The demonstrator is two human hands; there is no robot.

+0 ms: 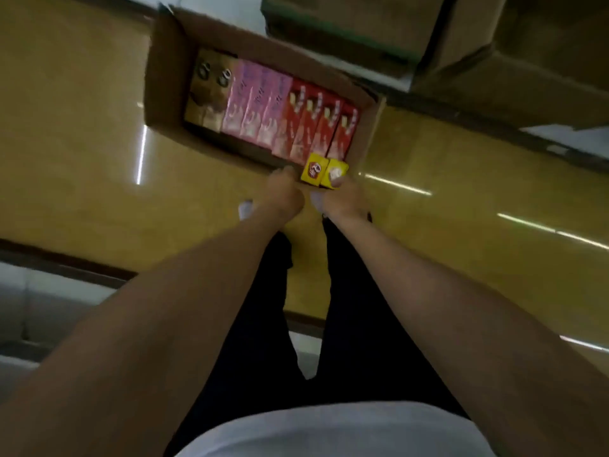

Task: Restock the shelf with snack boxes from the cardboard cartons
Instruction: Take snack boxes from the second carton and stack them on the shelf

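An open cardboard carton (171, 77) lies on the yellow floor below me. Inside stand a brown snack box (206, 90), three pink boxes (257, 107) and several red boxes (316, 127) in a row. My right hand (346, 199) grips two yellow boxes (324, 173) at the carton's near right corner. My left hand (283, 196) is beside it, its fingers curled at the carton's near edge and close to the yellow boxes; whether it grips anything is blurred.
More cardboard cartons (346, 24) are stacked beyond the open one, at the top and top right. A dark floor border (66, 262) runs at the left, with grey floor past it. My legs and feet (245, 209) stand just behind the carton.
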